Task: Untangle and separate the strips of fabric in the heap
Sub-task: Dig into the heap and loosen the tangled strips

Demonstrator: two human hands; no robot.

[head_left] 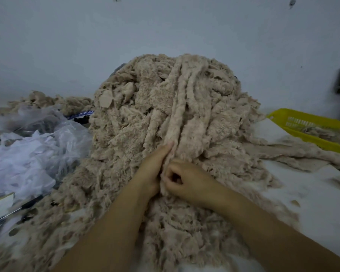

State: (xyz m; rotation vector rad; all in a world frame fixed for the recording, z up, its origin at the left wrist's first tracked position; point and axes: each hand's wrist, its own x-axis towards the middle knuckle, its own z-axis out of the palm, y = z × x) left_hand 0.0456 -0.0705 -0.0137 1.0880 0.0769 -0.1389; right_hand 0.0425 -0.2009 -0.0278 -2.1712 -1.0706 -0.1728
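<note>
- While the heap [165, 114] of beige, fuzzy fabric strips rises mid-counter [312, 203] against the wall, both grips meet on its near slope.
- Left grip [152, 169]: fingers straight, laid along a long strip [177, 118] that runs down from the heap's top; thumb hidden.
- Right grip [185, 179]: fingers curled, pinching the strip lower down, touching the left grip.
- Crumpled clear plastic bags [28, 154] crowd the heap's left edge, touching it.
- Dark slim tool [28, 205] lies near left, partly under fluff.
- Yellow basket [302, 124] at right holds a few strips; loose strips trail between it and the heap.
- Smaller pile [47, 101] sits behind the bags.
</note>
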